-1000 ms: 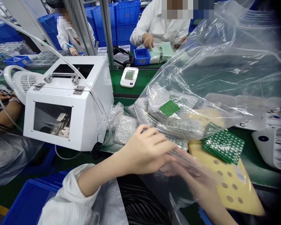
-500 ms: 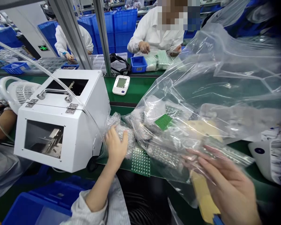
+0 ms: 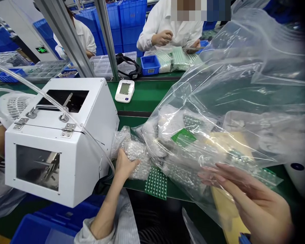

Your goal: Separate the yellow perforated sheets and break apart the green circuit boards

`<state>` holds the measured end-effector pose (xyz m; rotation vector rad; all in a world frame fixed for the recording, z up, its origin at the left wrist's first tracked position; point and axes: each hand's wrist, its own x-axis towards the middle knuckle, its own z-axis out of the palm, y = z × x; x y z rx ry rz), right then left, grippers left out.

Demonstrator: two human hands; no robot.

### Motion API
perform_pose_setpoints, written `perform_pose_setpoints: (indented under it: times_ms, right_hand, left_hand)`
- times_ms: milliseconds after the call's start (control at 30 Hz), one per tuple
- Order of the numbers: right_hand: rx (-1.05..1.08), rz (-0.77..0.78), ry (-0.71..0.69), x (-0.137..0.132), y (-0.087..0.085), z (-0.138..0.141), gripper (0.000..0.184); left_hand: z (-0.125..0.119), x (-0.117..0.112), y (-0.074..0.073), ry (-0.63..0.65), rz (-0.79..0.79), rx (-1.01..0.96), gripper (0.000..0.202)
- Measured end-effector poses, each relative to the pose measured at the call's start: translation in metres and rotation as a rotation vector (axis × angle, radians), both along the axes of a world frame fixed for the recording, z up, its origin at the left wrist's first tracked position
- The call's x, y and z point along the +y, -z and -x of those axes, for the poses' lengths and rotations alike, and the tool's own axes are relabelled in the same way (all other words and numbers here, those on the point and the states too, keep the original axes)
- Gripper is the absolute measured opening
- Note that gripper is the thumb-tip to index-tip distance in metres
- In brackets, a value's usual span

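My left hand [image 3: 124,166] is at a crumpled bundle of bubble wrap [image 3: 137,156], with the thumb across its near side and the fingers bent at its left, partly hidden. My right hand [image 3: 256,196] pinches the edge of a large clear plastic bag [image 3: 216,88], its film gathered between thumb and fingers. Under or inside the bag lie wrapped packs and a plain green board [image 3: 183,137]. A green circuit board panel [image 3: 156,183] with rows of round pads lies between my hands, over the table's near edge.
A white machine box [image 3: 48,145] with windows and a hose stands at the left. A white monitor with a screen [image 3: 124,91] lies beyond. Yellow sheet material [image 3: 228,213] is near my right hand. Co-workers in white sit across, by a blue tray [image 3: 150,65].
The view has shifted slightly. My left hand has moved lower against the bubble wrap, its fingers less spread. My right hand still holds the bag, now farther right in view.
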<state>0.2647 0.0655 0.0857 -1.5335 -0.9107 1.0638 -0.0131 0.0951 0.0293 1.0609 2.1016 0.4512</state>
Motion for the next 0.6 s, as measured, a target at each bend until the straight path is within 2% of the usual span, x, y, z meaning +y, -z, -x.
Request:
perform_pose_setpoints:
  times_ms: [167, 333, 400, 467, 600]
  right_hand:
    - [-0.005, -0.062, -0.023, 0.007, -0.012, 0.007, 0.033]
    - [0.04, -0.149, -0.078, 0.016, -0.026, 0.024, 0.025]
    - [0.056, -0.206, -0.126, 0.02, -0.032, 0.033, 0.02]
    - [0.058, -0.268, -0.169, 0.025, -0.04, 0.045, 0.017]
    - [0.087, -0.495, -0.282, 0.048, -0.056, 0.082, 0.017]
  left_hand:
    - [-0.01, -0.013, -0.011, -0.114, -0.202, -0.012, 0.042]
    - [-0.017, -0.034, -0.026, -0.214, -0.421, -0.062, 0.049]
    - [-0.02, -0.043, -0.027, -0.155, -0.475, -0.043, 0.042]
    - [-0.023, -0.055, -0.026, -0.029, -0.59, 0.014, 0.031]
    - [-0.022, -0.081, -0.019, 0.26, -0.977, 0.258, 0.035]
